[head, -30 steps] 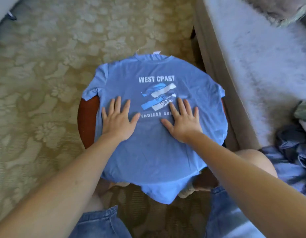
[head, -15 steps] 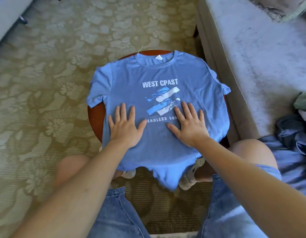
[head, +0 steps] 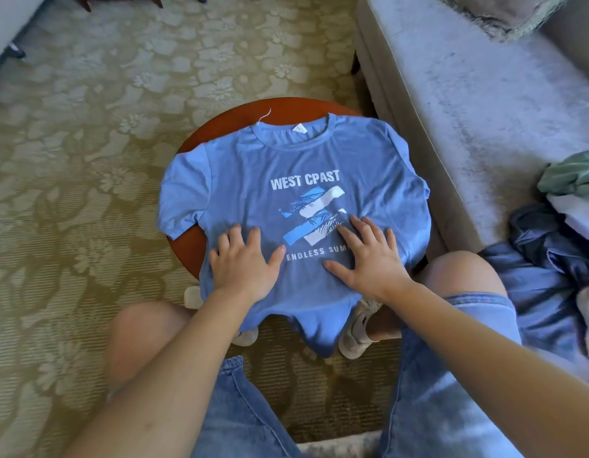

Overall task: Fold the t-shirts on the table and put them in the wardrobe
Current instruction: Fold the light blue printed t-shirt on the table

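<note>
A light blue t-shirt (head: 253, 166) with a white "WEST CPAST" print lies face up, spread over a small round red-brown table (head: 240, 120). Its hem hangs off the near edge between my knees. My left hand (head: 245, 262) presses flat on the lower left of the shirt, fingers spread. My right hand (head: 369, 259) lies flat on the lower right, covering part of the print. Neither hand grips the cloth.
A grey sofa (head: 468, 110) runs along the right side. On it at the right edge sits a pile of clothes (head: 557, 239), dark blue, white and green. A patterned beige carpet (head: 88, 160) covers the floor. No wardrobe is in view.
Both flat hands have slid toward me over the shirt, and the shirt has shifted with them. The table's far rim now shows beyond the collar, and more of the hem hangs off the near edge.
</note>
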{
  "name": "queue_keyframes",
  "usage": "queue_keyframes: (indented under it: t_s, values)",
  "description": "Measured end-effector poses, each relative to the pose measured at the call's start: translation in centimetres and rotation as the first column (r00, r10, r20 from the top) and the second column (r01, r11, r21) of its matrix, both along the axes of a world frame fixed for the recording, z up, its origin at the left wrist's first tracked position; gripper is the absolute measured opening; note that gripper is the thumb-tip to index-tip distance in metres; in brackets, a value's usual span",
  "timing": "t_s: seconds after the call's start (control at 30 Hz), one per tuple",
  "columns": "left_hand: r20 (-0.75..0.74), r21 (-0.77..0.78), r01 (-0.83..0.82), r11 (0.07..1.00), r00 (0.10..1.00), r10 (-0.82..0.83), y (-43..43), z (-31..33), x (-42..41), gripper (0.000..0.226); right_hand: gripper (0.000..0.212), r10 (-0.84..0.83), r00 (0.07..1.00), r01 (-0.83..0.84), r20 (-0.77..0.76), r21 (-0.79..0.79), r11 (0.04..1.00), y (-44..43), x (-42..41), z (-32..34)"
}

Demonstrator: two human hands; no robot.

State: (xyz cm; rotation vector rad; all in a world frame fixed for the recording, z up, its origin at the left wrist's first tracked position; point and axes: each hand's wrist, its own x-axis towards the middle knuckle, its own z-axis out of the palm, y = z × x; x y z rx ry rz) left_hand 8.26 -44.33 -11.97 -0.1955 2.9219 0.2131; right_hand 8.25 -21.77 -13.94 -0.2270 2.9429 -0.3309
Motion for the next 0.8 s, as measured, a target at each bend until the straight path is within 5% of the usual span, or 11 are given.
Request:
queue_keyframes:
  t_s: [0.13,0.27,0.4,0.5,0.8]
  values:
    - [-0.081,0.038,-0.061,0.997,0.995,0.064,-0.5,0.5,-2.0,0.050,0.083,-0.120,0.990,0.115,-0.073,-0.076,0.991,-2.1,-2.3,1.2]
    - [-0.181,0.079,-0.041,0.996,0.982,0.055,-1.5,0.1,-5.0,0.051,0.070,-0.065,0.998,0.063,-0.019,-0.094,0.994,-5.3,-5.9,2.0]
    - [-0.115,0.040,-0.031,0.999,0.993,0.035,-2.7,-1.2,-7.0,0.065,0.070,0.019,0.997,-0.017,0.075,-0.028,0.999,-8.3,-9.4,1.9]
    - [-0.127,0.060,-0.167,0.984,0.977,0.173,-4.6,-1.5,-8.4,0.070,0.067,0.019,0.996,-0.018,0.090,-0.008,1.000,-9.3,-11.6,1.2]
    - [-0.067,0.112,-0.295,0.949,0.951,0.303,-9.7,-1.2,-10.9,0.069,0.070,0.008,1.000,-0.005,-0.030,0.087,0.996,-8.0,-12.0,-1.3]
